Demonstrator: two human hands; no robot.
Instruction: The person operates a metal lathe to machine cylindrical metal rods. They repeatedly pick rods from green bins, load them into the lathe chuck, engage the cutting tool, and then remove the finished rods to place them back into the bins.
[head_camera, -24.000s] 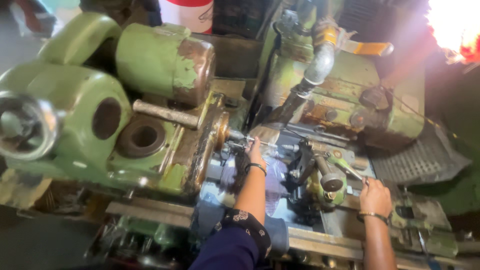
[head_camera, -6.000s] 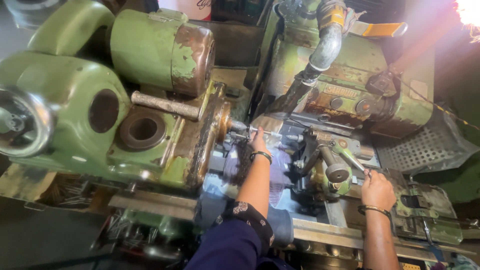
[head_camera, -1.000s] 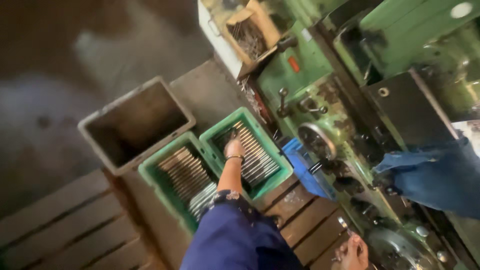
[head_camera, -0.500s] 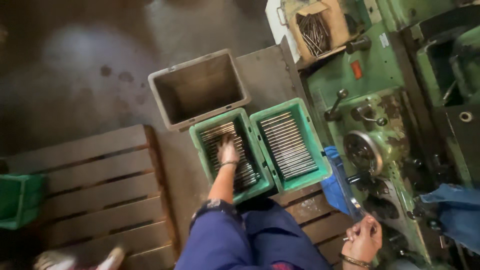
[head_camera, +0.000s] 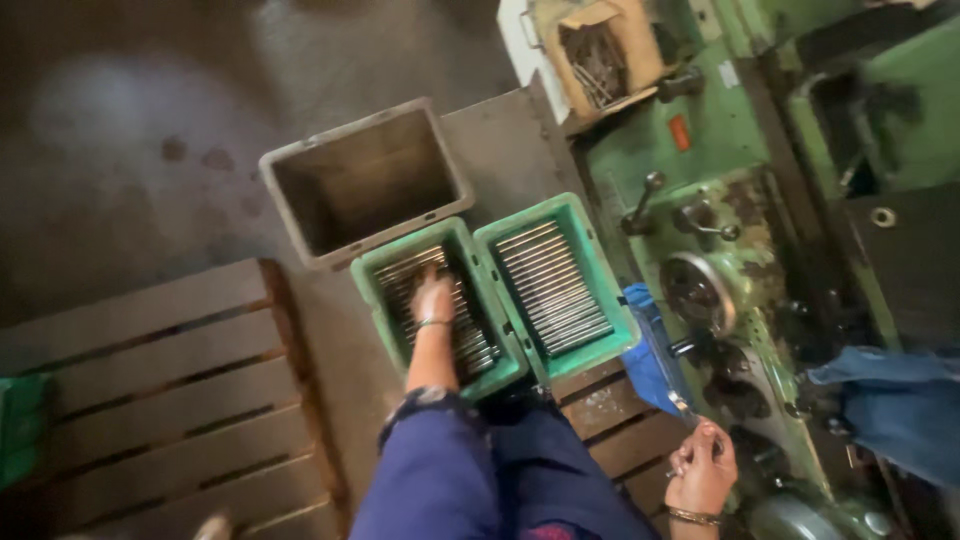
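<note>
head camera: left hand (head_camera: 432, 298) reaches palm-down onto metal rods (head_camera: 452, 310) in the near green crate (head_camera: 375, 300), grip unclear, apparently picking one; right hand (head_camera: 702, 470) curled loosely beside the lathe (head_camera: 740, 330).

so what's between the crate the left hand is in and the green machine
In the head view, a second green crate of metal rods sits between the left hand's crate and the machine, touching that crate.
</note>
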